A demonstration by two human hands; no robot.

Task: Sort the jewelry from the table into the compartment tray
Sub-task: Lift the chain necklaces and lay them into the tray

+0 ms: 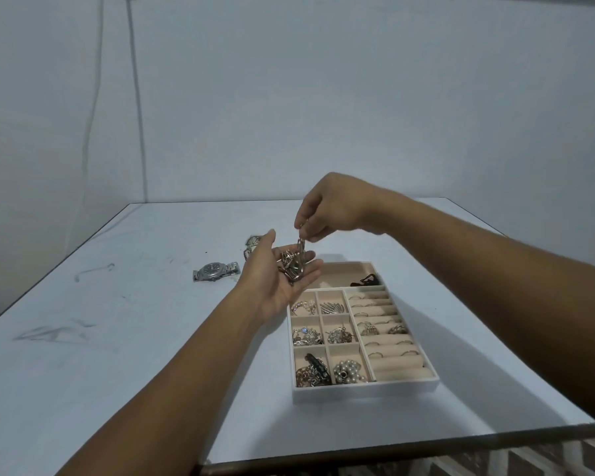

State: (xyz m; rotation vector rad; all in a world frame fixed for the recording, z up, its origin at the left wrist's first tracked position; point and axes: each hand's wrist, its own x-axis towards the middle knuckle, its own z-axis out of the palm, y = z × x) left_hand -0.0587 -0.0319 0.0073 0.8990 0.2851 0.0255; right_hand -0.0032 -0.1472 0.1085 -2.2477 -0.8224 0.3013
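My left hand point(275, 280) is held palm up above the tray's far left corner, cupping a small heap of metal jewelry point(292, 266). Above it, my right hand point(330, 207) pinches the top of a chain piece point(301, 245) that hangs down into the heap. The white compartment tray point(364, 389) lies on the table to the right of centre. Its small left compartments hold brooches, chains and pearls. Ring rolls on its right carry several rings. A dark item point(366, 280) lies in the wide far compartment. A silver wristwatch point(215, 271) rests on the table left of my left hand.
Another silvery piece point(252, 244) lies on the table just behind my left hand, partly hidden. The pale table point(117, 338) has scuff marks on its left side and a dark front edge. A wall stands close behind; two cords hang at the upper left.
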